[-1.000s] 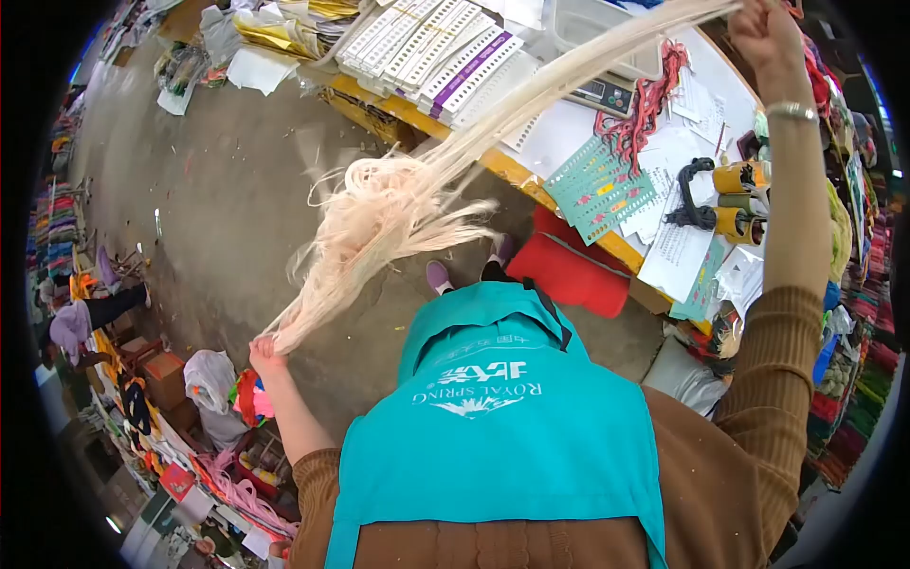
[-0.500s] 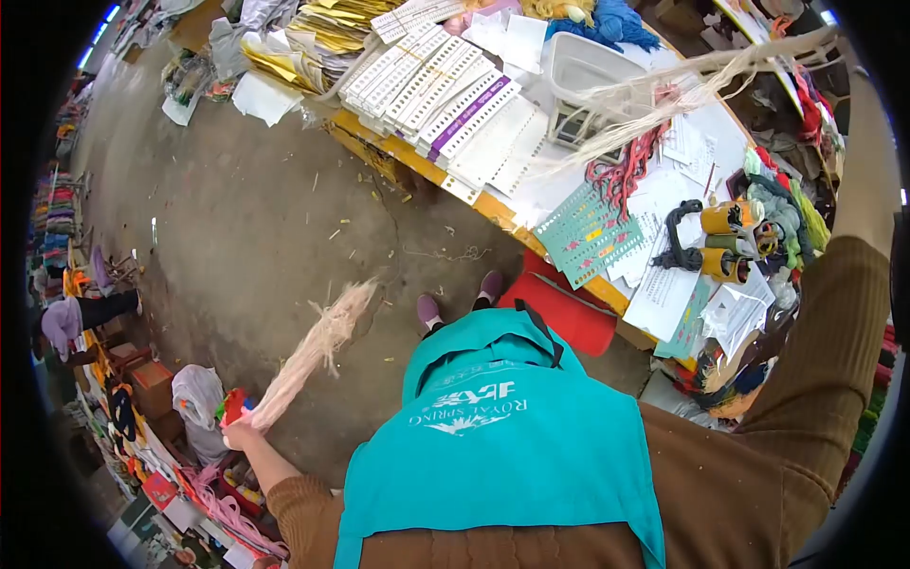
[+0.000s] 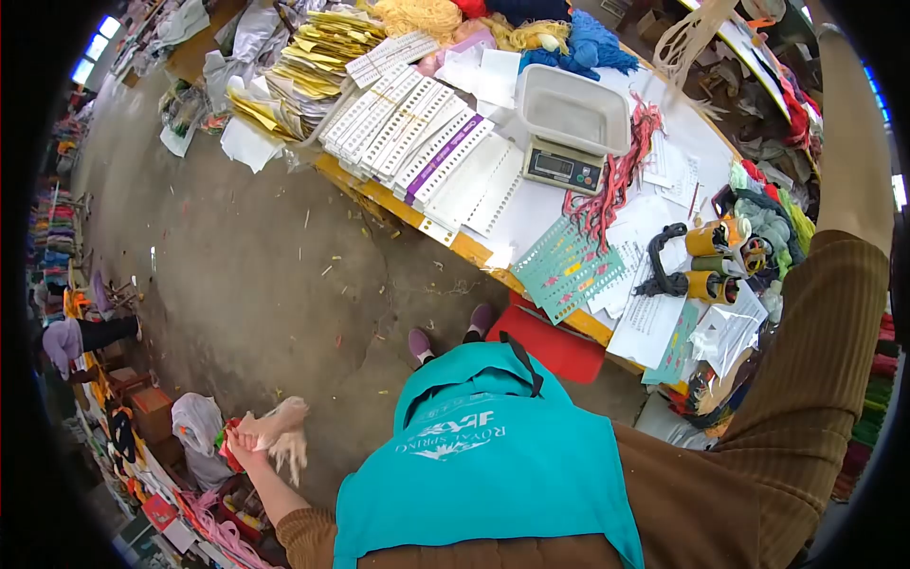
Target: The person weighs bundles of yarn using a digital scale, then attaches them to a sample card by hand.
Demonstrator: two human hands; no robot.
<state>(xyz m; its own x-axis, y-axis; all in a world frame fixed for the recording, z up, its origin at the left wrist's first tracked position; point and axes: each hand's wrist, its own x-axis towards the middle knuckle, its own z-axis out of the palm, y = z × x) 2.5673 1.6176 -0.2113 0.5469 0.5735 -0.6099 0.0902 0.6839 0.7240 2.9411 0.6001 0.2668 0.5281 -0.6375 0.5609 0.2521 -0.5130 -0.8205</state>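
My left hand (image 3: 248, 446), at the lower left, is closed around a bundle of pale thread (image 3: 277, 429). Its loose ends splay toward the floor, and red and green bits show beside my fist. My right arm is raised along the right side, with my right hand (image 3: 823, 21) cut off by the top edge and its fingers hidden. Near it, pale thread strands (image 3: 692, 43) hang in a loose loop from the top edge, over the far corner of the table. Half a second ago these strands ran straight to that hand.
The worktable (image 3: 498, 254) bears a digital scale (image 3: 561, 167) with a clear plastic tub (image 3: 574, 106), punched cards (image 3: 408, 133), red thread (image 3: 616, 185) and green cards (image 3: 569, 266). A red stool (image 3: 555, 343) stands under its edge. Another person (image 3: 64, 343) is at the far left.
The bundle in my left hand has swung from stretched out to bunched near my fist. The strands on the right have swept up and away from over the scale. My view has shifted slightly.
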